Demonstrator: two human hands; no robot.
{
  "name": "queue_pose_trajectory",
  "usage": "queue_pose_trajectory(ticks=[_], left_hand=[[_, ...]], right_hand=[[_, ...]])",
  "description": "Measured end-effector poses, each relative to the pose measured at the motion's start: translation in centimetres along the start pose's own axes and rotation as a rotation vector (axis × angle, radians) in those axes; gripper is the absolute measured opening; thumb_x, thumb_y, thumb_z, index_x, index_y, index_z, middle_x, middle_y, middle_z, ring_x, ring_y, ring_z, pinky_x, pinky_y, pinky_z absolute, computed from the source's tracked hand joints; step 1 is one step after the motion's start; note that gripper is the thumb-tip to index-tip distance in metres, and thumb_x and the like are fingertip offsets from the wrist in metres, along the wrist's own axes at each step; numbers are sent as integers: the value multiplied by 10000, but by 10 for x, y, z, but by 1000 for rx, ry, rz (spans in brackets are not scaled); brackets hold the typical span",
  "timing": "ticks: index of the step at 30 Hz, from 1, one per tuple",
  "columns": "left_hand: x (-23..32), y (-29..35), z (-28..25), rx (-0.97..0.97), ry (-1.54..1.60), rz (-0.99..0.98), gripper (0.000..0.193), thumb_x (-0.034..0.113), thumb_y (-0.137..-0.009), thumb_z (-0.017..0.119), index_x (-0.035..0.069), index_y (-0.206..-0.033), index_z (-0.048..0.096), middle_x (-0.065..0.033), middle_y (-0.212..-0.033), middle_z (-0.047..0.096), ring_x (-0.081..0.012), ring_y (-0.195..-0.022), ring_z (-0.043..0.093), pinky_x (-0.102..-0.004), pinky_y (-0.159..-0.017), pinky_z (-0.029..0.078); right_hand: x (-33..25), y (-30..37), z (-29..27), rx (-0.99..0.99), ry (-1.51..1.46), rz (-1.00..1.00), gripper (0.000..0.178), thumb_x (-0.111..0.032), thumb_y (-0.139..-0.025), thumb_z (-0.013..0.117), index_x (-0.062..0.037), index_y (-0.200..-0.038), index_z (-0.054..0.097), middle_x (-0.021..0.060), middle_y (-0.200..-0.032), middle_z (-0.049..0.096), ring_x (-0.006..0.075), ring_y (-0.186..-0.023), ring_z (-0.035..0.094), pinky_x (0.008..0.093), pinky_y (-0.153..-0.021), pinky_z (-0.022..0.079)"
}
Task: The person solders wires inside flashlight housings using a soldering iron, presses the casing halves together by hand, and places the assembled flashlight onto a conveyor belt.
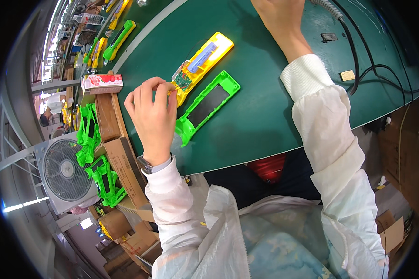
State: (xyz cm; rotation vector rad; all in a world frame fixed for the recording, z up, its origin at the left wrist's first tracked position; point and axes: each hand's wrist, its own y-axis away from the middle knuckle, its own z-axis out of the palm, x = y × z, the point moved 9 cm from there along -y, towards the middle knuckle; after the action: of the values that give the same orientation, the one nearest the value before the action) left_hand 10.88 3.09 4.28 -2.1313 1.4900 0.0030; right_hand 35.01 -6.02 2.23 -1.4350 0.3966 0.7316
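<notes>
My left hand is closed in a pinch at the near end of a yellow plastic housing, where thin red and yellow wires run to its fingertips. Inside that housing are a small green circuit board and a blue-violet cylindrical battery. Just right of it lies a green plastic half-shell with a dark panel, apart from the hand. My right hand reaches to the far side of the table; its fingers are cut off by the upper edge, so whatever they hold is hidden.
A grey flexible hose and black cables run along the right of the green table. Left stand a small drink carton, green shells on cardboard boxes, and a fan. Finished-looking green-yellow devices lie far left.
</notes>
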Motion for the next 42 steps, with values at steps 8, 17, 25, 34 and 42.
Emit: queue_pose_trajectory(ticks=[8,17,25,34,42], left_hand=[[8,-8,0,-59,14,136,201,69,-669,694,107,-804,551,12,-937,538,-178,-884,510,-365,-842,339],[14,6,-1,-67,202,-113,152,81,-734,656,83,-828,536,-23,-910,559,-197,-860,514,-361,-849,317],[13,27,-1,-41,183,-304,152,80,-761,662,74,-888,579,-1,-713,552,-136,-668,523,-310,-801,342],[-7,20,-5,38,305,-368,73,83,-801,628,25,-843,613,-38,-745,581,-146,-679,541,-284,-711,405],[-46,8,19,-186,487,-347,100,91,-812,601,37,-874,659,-87,-788,572,-196,-750,554,-299,-638,421]], right_hand=[[1,-1,-3,-6,3,22,133,-106,-762,626,-54,-788,506,28,-579,486,111,-487,456,271,-461,372],[7,-2,-1,-14,-52,79,138,-102,-750,639,-49,-795,520,42,-591,496,117,-493,462,276,-463,372],[4,0,5,-19,-109,78,118,-91,-746,632,-43,-819,552,38,-607,516,106,-511,468,259,-474,373],[5,-12,-15,17,-34,41,127,-92,-749,630,-45,-826,541,34,-621,505,108,-512,454,262,-471,371],[-1,-5,-2,-24,-90,65,109,-78,-755,612,-45,-831,541,45,-634,509,123,-525,463,274,-480,377]])
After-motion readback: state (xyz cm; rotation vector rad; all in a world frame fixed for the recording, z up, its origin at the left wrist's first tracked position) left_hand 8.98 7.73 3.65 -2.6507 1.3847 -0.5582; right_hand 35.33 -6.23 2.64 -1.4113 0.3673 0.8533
